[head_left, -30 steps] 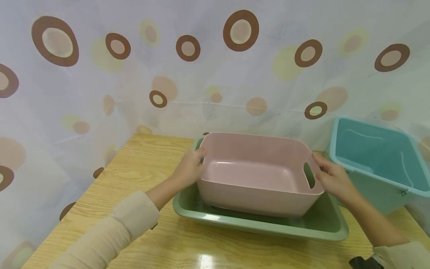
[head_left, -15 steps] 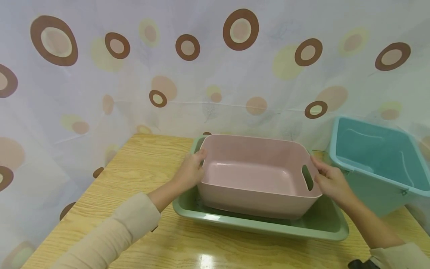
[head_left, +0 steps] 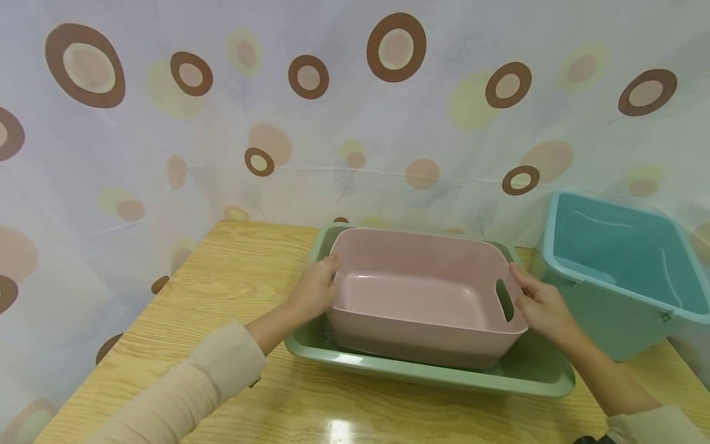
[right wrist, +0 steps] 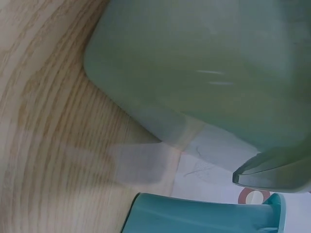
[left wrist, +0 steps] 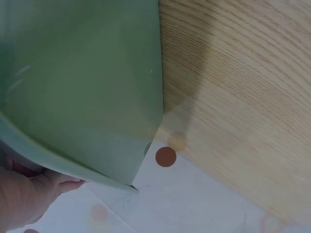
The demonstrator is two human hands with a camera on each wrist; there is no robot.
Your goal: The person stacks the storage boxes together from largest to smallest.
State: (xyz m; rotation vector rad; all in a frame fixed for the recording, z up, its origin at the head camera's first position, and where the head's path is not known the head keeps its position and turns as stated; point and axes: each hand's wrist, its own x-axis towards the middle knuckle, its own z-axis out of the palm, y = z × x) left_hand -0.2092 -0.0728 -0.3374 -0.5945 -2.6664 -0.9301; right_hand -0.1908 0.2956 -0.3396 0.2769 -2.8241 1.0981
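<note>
A pink plastic basin [head_left: 410, 339] with oval handle holes sits down inside a larger green basin [head_left: 427, 375] on the table. My left hand [head_left: 312, 288] grips the pink basin's left end, thumb over the rim. At its right end, beside the handle hole, my right hand [head_left: 546, 308] holds the wall with the thumb toward the inside. The left wrist view has the left hand [left wrist: 31, 196] behind the green basin's rim [left wrist: 53, 162]. In the right wrist view the green basin's outer wall [right wrist: 194, 73] fills much of the frame, and the right hand is hidden.
A blue-green bin [head_left: 616, 308] stands at the right, close to the green basin's right end. The wooden table [head_left: 238, 265] runs back to a patterned curtain [head_left: 344, 111] behind and to the left.
Both hands have lowered the pink basin a little deeper into the green basin and toward me. The green basin and the blue-green bin have stayed in place.
</note>
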